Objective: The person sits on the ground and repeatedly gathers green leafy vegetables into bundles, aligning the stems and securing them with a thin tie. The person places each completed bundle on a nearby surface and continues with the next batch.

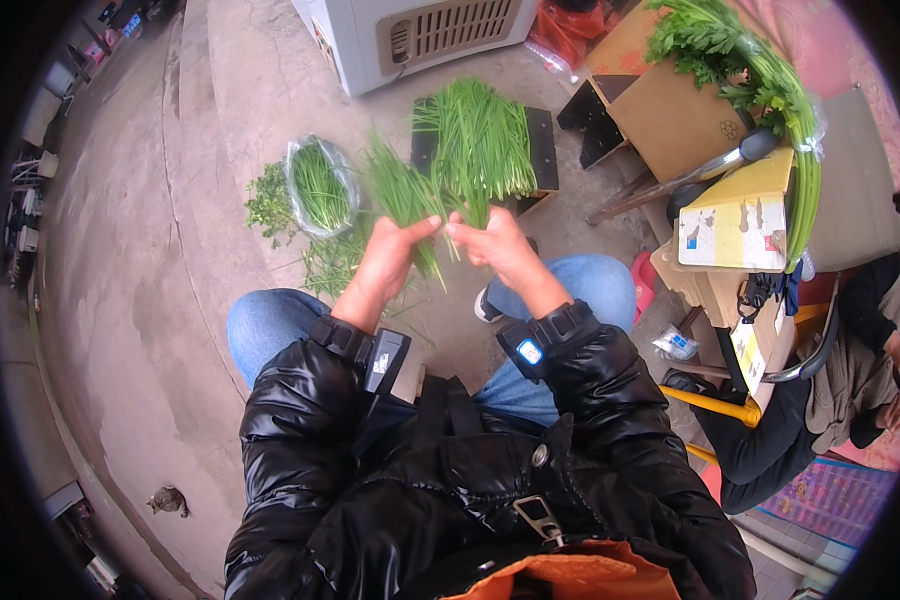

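Note:
My left hand (390,252) is closed around a bunch of garlic chives (398,185), blurred at the tips. Close beside it, thumbs almost meeting, my right hand (497,246) grips the pale ends of a smaller bunch of chives (473,208). Just beyond, a large heap of chives (483,135) lies across a low black stool (542,150). To the left sits a clear plastic bag (353,205) with more chives in it. Loose trimmed greens (330,268) are scattered on the ground below that bag, and leafy herbs (267,203) lie at its left side.
A white slatted appliance (445,35) stands at the far side. On the right are cardboard boxes (675,120), a big bunch of celery (802,180) and a chair (855,190). Another person (770,430) sits at the right. A cat (168,501) is on the concrete, lower left.

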Tool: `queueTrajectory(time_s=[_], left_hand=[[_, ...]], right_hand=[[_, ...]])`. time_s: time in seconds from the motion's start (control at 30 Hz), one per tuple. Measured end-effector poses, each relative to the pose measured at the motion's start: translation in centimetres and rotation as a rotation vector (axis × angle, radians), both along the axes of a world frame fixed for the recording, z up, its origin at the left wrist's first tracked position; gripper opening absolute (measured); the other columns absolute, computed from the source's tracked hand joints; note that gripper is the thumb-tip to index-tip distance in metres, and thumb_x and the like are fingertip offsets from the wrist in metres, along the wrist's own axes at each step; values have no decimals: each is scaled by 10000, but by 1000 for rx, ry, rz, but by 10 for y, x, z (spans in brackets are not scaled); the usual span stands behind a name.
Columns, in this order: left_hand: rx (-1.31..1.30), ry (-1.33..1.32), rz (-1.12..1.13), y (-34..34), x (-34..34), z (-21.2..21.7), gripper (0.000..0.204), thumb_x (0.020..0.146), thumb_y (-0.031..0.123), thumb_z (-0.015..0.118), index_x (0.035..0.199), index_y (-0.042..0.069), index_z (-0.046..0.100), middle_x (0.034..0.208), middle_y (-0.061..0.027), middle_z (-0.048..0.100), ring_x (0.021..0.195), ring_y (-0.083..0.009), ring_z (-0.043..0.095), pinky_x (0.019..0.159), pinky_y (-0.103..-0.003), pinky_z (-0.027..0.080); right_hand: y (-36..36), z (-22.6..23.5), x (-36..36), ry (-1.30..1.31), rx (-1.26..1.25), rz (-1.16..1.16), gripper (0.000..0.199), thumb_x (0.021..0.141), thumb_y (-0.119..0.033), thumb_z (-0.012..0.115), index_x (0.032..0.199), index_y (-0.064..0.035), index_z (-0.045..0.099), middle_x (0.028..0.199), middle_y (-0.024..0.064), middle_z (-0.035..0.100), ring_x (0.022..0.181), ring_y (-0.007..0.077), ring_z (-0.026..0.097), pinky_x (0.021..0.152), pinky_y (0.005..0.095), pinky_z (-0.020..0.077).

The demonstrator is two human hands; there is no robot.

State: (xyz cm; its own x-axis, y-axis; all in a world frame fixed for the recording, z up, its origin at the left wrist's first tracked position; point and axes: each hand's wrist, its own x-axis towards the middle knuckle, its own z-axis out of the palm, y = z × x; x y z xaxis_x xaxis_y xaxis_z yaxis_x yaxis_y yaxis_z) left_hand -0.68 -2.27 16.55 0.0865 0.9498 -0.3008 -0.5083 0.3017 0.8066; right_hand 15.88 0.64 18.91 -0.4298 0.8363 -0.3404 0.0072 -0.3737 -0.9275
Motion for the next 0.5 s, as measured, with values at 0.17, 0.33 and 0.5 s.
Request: queueTrajectory(time_s=[0.17,0.33,0.5], left_hand=[[3,77,3,0,-2,0,276,820,77,599,1081,-8,574,909,-50,620,769,-112,559,687,-259,441],[35,59,31,-1,-1,1,276,830,97,591,1088,2,572,893,-30,608,751,-96,549,651,-248,436],[68,124,24,-2,-2,0,288,834,121,598,1097,7,570,897,-25,610,753,-95,550,653,-243,436]], right_hand=[[0,2,0,4,-23,10,161,822,-127,644,924,-47,549,712,8,535,439,15,332,403,185,283],[1,0,0,58,-29,-9,126,840,-119,621,911,-48,545,700,12,541,422,14,323,400,185,275],[3,-2,1,84,-46,-11,151,803,-188,641,867,-62,586,670,-12,569,450,38,418,395,183,334]])
